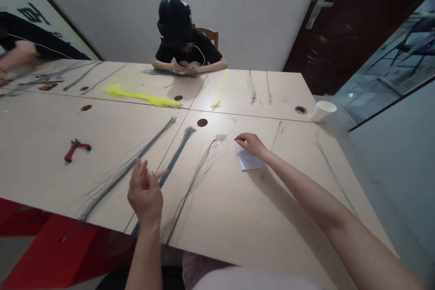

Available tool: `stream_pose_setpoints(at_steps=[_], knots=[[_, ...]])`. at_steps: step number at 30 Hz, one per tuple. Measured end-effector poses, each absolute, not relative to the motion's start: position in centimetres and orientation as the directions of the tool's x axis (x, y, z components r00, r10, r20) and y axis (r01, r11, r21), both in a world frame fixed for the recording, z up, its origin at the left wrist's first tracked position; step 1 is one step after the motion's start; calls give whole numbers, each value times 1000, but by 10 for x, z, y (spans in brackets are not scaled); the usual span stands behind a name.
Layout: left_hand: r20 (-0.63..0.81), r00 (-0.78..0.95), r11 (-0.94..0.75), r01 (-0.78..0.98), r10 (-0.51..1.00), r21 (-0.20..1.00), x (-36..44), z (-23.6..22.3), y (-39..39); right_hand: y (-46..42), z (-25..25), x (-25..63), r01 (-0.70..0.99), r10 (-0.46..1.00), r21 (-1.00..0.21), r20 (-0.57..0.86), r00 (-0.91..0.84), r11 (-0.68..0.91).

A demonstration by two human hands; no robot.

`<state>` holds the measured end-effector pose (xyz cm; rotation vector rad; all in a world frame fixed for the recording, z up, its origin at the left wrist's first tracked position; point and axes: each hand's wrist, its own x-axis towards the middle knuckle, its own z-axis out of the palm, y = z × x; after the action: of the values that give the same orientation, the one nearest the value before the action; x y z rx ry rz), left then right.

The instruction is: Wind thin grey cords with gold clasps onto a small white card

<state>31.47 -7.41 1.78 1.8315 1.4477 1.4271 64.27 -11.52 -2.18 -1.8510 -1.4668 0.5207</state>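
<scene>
Head view: left hand point(145, 192) loosely open near long blue-grey thread bundle point(178, 154); right hand point(250, 144) by white paper square point(249, 163), grip unclear. Thin dark strand bundle point(194, 180) lies between; sideways sweep could tangle its splayed strands.

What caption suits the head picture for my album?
Bare left hand near long blue-grey strands, bare right hand near flat white paper.
</scene>
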Motion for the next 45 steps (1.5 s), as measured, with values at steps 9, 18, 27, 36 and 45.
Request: stream_pose_setpoints(at_steps=[9,18,27,36,45], knots=[[351,204,-402,575,914,713,338,2,-94,-47,-28,632,837,986,-535,41,161,-115],[247,242,-345,595,938,726,332,-14,-100,-3,-5,621,947,972,-298,-230,56,-125],[242,248,-343,558,938,756,338,-19,-100,17,0,611,978,914,-113,-388,120,-177],[268,242,-359,545,933,758,338,-24,-97,18,-8,604,978,935,-100,-325,140,-181],[261,242,-353,546,935,759,337,-25,-98,8,-7,613,910,928,-297,-320,189,-288]])
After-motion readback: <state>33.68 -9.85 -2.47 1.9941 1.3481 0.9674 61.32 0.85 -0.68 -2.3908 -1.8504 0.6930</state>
